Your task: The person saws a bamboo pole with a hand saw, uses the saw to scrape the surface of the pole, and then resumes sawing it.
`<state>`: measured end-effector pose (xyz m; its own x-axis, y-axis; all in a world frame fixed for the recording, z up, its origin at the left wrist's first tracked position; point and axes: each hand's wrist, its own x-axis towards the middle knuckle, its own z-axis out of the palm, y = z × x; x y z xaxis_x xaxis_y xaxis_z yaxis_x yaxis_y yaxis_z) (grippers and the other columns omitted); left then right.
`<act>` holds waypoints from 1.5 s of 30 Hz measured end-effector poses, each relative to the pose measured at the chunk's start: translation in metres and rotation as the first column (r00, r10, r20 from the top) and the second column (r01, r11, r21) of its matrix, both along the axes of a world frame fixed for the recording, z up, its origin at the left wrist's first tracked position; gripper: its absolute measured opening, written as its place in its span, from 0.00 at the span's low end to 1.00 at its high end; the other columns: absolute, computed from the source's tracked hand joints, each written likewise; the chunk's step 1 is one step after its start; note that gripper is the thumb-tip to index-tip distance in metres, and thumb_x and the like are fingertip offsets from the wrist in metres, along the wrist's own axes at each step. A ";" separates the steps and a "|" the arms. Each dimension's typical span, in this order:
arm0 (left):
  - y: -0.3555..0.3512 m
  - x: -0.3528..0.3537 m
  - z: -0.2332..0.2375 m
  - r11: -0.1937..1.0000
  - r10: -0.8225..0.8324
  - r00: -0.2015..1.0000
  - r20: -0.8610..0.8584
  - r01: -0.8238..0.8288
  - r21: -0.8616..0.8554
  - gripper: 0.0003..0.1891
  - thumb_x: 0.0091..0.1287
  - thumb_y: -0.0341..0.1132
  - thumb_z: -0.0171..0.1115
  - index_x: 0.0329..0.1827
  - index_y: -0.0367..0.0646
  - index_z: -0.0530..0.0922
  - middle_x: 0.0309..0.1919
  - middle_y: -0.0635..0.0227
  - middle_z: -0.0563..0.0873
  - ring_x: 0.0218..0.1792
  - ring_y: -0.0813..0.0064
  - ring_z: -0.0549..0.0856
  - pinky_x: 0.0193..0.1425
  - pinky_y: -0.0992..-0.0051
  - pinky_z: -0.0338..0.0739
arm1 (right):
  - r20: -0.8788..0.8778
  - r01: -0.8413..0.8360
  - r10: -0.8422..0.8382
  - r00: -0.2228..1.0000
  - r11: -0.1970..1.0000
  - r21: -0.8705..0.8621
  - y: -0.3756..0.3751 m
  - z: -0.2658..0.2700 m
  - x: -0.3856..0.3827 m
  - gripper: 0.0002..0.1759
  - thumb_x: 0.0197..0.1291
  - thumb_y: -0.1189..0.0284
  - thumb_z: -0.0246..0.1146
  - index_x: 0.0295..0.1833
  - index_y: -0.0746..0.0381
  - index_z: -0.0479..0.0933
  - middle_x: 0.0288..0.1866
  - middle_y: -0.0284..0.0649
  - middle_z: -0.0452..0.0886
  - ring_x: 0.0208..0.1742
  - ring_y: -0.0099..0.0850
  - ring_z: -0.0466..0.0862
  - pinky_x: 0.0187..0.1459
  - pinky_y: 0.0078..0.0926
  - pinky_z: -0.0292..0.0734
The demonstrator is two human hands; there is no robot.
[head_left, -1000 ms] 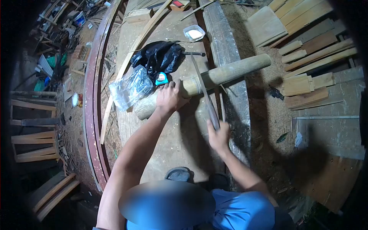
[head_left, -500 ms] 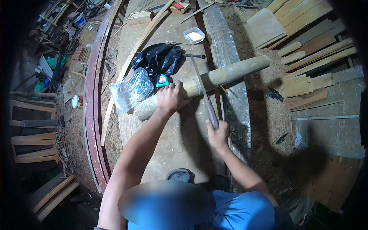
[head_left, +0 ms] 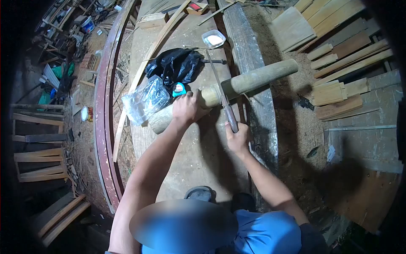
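Observation:
A round wooden log (head_left: 260, 77) lies slantwise across the workbench, its right end sticking out past the bench. My left hand (head_left: 185, 106) grips it from above left of the middle, fingers curled over the far side. In my right hand (head_left: 238, 137), closed on the handle, is a handsaw (head_left: 217, 78). Its blade crosses the log at a pale ring, tip pointing away from me. A turquoise tape measure (head_left: 179, 89) sits just beyond my left fingers, beside a clear plastic bag (head_left: 148, 101) and a black plastic bag (head_left: 175, 65).
On the bench (head_left: 182, 169) are a small tub of white stuff (head_left: 214, 39), a long curved wood strip (head_left: 148, 57) and a wooden box (head_left: 196, 7). A thick plank (head_left: 245, 38) runs along the right. Boards (head_left: 330, 93) lie on the sawdust-strewn floor at right, chair-like frames (head_left: 40, 158) at left.
My right hand has pushed the saw a little forward and away, so its tip reaches farther past the log. The left hand and the log stay in place.

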<state>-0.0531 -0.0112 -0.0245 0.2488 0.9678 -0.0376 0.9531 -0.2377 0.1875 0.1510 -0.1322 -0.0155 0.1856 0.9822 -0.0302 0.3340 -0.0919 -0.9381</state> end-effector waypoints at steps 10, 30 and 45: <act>-0.002 0.005 0.026 1.000 -0.019 1.000 0.015 0.019 0.000 0.36 0.53 0.64 0.75 0.52 0.43 0.77 0.41 0.52 0.88 0.41 0.50 0.90 0.43 0.55 0.86 | -0.002 0.019 -0.019 1.000 0.999 0.047 -0.065 -0.023 0.017 0.27 0.69 0.65 0.66 0.18 0.62 0.66 0.14 0.30 0.63 0.18 0.21 0.64 0.22 0.34 0.57; 0.001 0.004 0.029 0.998 -0.005 0.999 0.038 0.007 -0.060 0.37 0.53 0.65 0.75 0.53 0.44 0.77 0.43 0.54 0.88 0.43 0.50 0.90 0.45 0.54 0.86 | 0.135 0.033 -0.064 0.989 0.974 0.224 -0.026 -0.035 0.000 0.29 0.71 0.62 0.64 0.17 0.62 0.67 0.13 0.37 0.65 0.15 0.27 0.66 0.22 0.37 0.58; 0.002 0.006 0.032 0.994 0.013 1.000 0.021 -0.011 -0.106 0.40 0.52 0.67 0.74 0.56 0.42 0.77 0.46 0.51 0.88 0.46 0.51 0.90 0.50 0.57 0.85 | 0.092 0.008 -0.014 0.996 0.998 0.066 -0.066 -0.022 0.011 0.24 0.70 0.66 0.65 0.20 0.64 0.72 0.12 0.40 0.66 0.15 0.29 0.71 0.22 0.38 0.62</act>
<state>-0.0469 -0.0095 0.0077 0.2389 0.9616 -0.1349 0.9511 -0.2037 0.2321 0.1617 -0.1982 -0.0371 0.1958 0.9793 0.0518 0.4191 -0.0358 -0.9072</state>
